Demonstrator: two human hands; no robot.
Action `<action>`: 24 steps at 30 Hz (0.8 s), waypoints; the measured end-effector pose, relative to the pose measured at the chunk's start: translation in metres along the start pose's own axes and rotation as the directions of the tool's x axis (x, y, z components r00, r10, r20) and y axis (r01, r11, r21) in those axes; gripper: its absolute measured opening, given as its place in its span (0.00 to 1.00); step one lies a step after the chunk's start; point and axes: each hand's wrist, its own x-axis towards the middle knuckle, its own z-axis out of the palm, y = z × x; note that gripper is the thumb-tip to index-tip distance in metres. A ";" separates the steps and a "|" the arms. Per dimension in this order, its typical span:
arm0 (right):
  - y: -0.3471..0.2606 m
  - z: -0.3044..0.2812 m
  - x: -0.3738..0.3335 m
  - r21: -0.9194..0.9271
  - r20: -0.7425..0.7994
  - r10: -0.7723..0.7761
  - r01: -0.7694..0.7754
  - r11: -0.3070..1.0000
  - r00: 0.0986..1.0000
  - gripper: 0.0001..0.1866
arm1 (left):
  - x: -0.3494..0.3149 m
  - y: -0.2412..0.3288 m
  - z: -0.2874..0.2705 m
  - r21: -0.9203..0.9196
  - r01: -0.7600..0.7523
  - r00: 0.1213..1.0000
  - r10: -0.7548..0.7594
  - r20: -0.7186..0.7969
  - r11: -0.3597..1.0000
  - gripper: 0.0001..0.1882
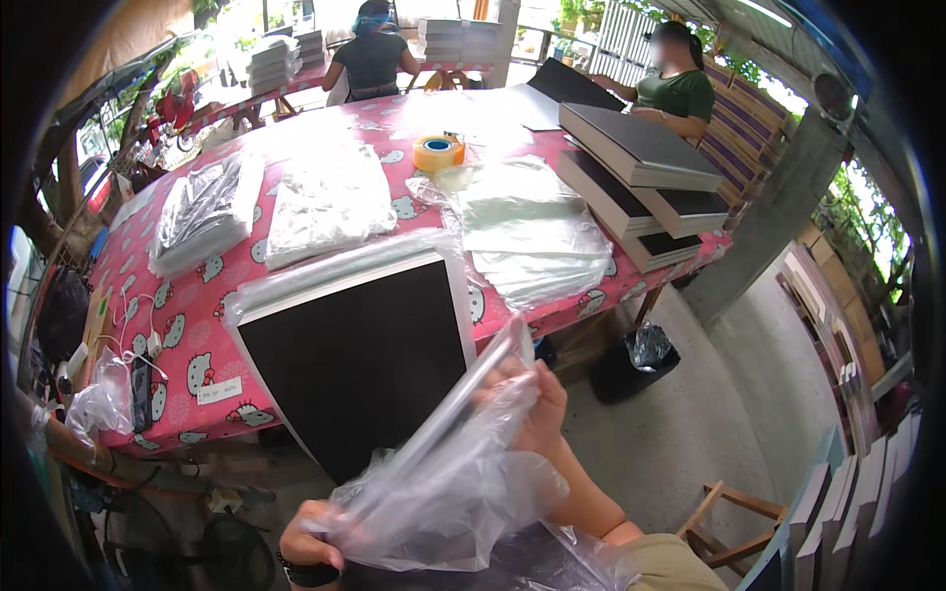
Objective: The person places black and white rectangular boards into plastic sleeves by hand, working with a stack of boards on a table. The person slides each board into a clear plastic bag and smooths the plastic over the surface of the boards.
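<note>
A clear plastic bag [463, 492] is stretched between my two hands above my lap. My left hand [313, 540], with a dark band at the wrist, grips the bag's lower left edge. Higher and to the right, my right hand [542, 404] pinches the bag near its upper end, some fingers seen through the film. Just beyond the bag, a large black book [365, 355] with a pale border leans at the table's front edge, clear plastic showing along its top. The bag covers the book's lower right part.
The pink patterned table [202, 340] bears stacked clear bags [527, 222], another plastic pile [330, 207], wrapped dark books [205, 212], a tape roll [439, 153] and stacked black books [641, 148]. A black bin [636, 369] and wooden stool [734, 522] stand right. Two people are beyond.
</note>
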 end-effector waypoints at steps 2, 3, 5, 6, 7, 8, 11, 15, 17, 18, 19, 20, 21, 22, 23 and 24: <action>-0.009 -0.003 0.000 0.128 0.143 -0.002 -0.016 0.992 0.990 0.20 | -0.011 -0.002 0.004 -0.091 -0.148 0.924 0.105 -0.368 0.985 0.14; -0.006 -0.004 -0.003 -0.021 0.101 0.055 -0.053 0.998 0.993 0.20 | -0.013 -0.004 0.000 -0.116 -0.239 0.793 0.125 -0.596 0.964 0.12; 0.002 -0.004 -0.014 -0.309 0.001 0.144 -0.136 0.941 0.990 0.22 | -0.017 -0.002 -0.014 -0.066 -0.334 0.617 0.165 -0.770 0.940 0.11; 0.007 -0.009 -0.015 -0.573 -0.075 0.299 -0.287 0.768 0.951 0.26 | -0.021 0.004 -0.023 -0.032 -0.341 0.616 0.198 -0.763 0.939 0.13; 0.006 -0.006 -0.013 -0.900 0.037 0.502 -0.189 0.393 0.864 0.25 | -0.022 0.009 -0.029 -0.030 -0.315 0.661 0.196 -0.724 0.949 0.14; 0.012 -0.003 -0.013 -0.916 0.097 0.778 -0.250 0.314 0.621 0.17 | -0.021 0.008 -0.031 0.198 -0.239 0.669 0.309 -0.676 0.951 0.15; 0.008 -0.003 0.006 -0.816 0.513 0.727 -0.002 0.578 0.456 0.15 | -0.013 -0.006 -0.037 0.816 -0.016 0.737 0.558 -0.381 0.578 0.19; -0.010 0.014 -0.007 -0.845 0.062 -0.081 0.095 0.525 0.995 0.24 | -0.025 -0.028 -0.041 0.099 -0.117 0.982 0.130 -0.133 0.988 0.22; -0.016 0.019 -0.013 -0.815 -0.062 0.027 -0.066 0.575 0.998 0.28 | -0.016 -0.034 -0.048 -0.132 -0.224 0.950 0.247 0.190 0.966 0.20; -0.017 0.012 -0.012 -0.697 0.011 0.191 -0.130 0.706 0.982 0.29 | -0.012 -0.032 -0.050 -0.183 -0.326 0.864 0.371 0.342 0.928 0.19; -0.018 0.004 -0.010 -0.560 0.111 0.334 -0.219 0.799 0.936 0.31 | -0.014 -0.026 -0.049 -0.281 -0.333 0.933 0.358 0.039 0.900 0.19; -0.022 -0.004 -0.006 -0.642 0.146 0.438 -0.252 0.724 0.887 0.28 | -0.019 -0.015 -0.048 -0.365 -0.368 0.922 0.284 -0.264 0.855 0.21; -0.024 -0.013 -0.003 -0.722 0.176 0.537 -0.262 0.640 0.825 0.25 | -0.013 -0.003 -0.050 -0.274 -0.380 0.860 0.229 -0.456 0.883 0.22; -0.028 -0.019 -0.002 -0.800 0.199 0.620 -0.240 0.550 0.759 0.22 | -0.005 0.008 -0.051 -0.198 -0.351 0.768 0.160 -0.620 0.915 0.23; -0.031 0.007 0.007 -0.893 0.112 0.568 -0.169 0.418 0.815 0.18 | 0.005 0.022 -0.052 -0.069 -0.277 0.739 0.167 -0.653 0.958 0.21; -0.043 0.009 0.014 -0.892 0.068 0.438 -0.142 0.430 0.897 0.16 | 0.016 0.037 -0.052 0.052 -0.188 0.714 0.173 -0.679 0.981 0.21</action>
